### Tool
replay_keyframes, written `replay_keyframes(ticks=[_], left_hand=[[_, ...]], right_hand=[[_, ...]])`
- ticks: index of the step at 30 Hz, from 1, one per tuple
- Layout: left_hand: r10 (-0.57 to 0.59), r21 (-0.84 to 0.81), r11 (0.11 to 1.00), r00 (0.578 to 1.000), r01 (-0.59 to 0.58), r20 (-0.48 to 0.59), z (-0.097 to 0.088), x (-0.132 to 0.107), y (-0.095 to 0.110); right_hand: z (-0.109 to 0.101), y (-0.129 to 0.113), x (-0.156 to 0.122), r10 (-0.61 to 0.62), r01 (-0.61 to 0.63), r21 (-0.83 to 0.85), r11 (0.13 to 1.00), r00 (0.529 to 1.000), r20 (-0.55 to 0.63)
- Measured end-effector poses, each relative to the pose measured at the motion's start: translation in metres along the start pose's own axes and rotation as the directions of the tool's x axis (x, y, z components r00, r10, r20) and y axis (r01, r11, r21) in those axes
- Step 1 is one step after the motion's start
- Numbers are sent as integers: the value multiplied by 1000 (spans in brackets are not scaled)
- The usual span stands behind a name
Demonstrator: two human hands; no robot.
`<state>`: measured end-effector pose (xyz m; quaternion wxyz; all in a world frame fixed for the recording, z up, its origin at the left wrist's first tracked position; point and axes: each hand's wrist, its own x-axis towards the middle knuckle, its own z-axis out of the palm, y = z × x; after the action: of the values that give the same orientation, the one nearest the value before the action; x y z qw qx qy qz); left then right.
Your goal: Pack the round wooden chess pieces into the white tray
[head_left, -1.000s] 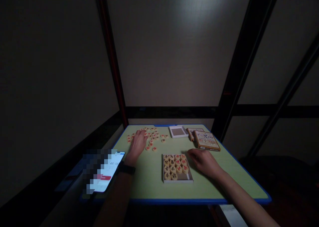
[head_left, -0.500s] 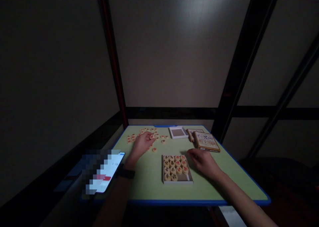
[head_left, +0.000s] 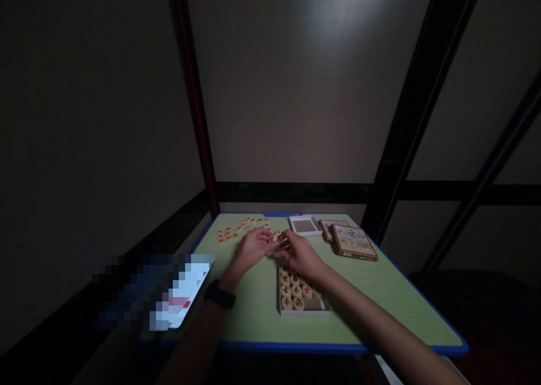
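My left hand (head_left: 252, 251) pinches a round wooden Chinese chess piece (head_left: 271, 239) with a red mark, above the table. My right hand (head_left: 301, 256) is beside it, its fingertips at the piece with thumb and fingers apart; whether they touch it I cannot tell. Below my right hand lies a shallow white box (head_left: 305, 312) holding rows of chess pieces, with a gap at its near right corner. The right hand and forearm hide the box's far and right parts. Loose chess pieces (head_left: 228, 235) are scattered beyond my left hand.
An unfilled white box part (head_left: 305, 226) lies at the back of the green table (head_left: 249, 323). To its right are two printed boxes (head_left: 355, 241), overlapping. A lit phone (head_left: 186, 295), partly pixelated, stands at the left edge. Walls rise behind the table.
My right hand has moved left and forward from beside the box to meet my left hand. The left hand has shifted slightly right and nearer with the chess piece.
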<state>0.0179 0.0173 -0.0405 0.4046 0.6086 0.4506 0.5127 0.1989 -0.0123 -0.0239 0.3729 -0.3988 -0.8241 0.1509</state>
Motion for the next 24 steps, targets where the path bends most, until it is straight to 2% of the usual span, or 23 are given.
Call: replay_keyframes(ticks=[4, 9, 11, 14, 18, 20, 22, 24], left_hand=[[-42, -150, 987, 994, 57, 103, 8, -1, -1], [-38, -246, 966, 987, 76, 157, 14, -7, 6], [-18, -245, 968, 987, 56, 157, 14, -8, 8], [14, -196, 981, 996, 3, 85, 11, -7, 9], [79, 9, 997, 996, -79, -51, 0, 0, 6], [78, 197, 979, 987, -50, -139, -4, 2, 5], [71, 438, 899, 981, 17, -183, -8, 1, 6], [89, 673, 739, 986, 30, -141, -9, -3, 8]], right_hand=[[12, 6, 2, -70, 65, -75, 995, 995, -67], [-2, 8, -12, -88, 77, -94, 993, 989, -122], [-10, 9, -17, -112, 99, -94, 991, 983, -148], [-21, 10, -23, -128, 113, -96, 989, 979, -160], [-34, 11, -33, -43, 41, -18, 999, 990, -132], [-41, 10, -43, -1, 5, 41, 999, 997, -83], [-47, 7, -58, 3, -2, 75, 997, 1000, -14], [-53, 2, -76, -24, 20, 78, 997, 999, 43]])
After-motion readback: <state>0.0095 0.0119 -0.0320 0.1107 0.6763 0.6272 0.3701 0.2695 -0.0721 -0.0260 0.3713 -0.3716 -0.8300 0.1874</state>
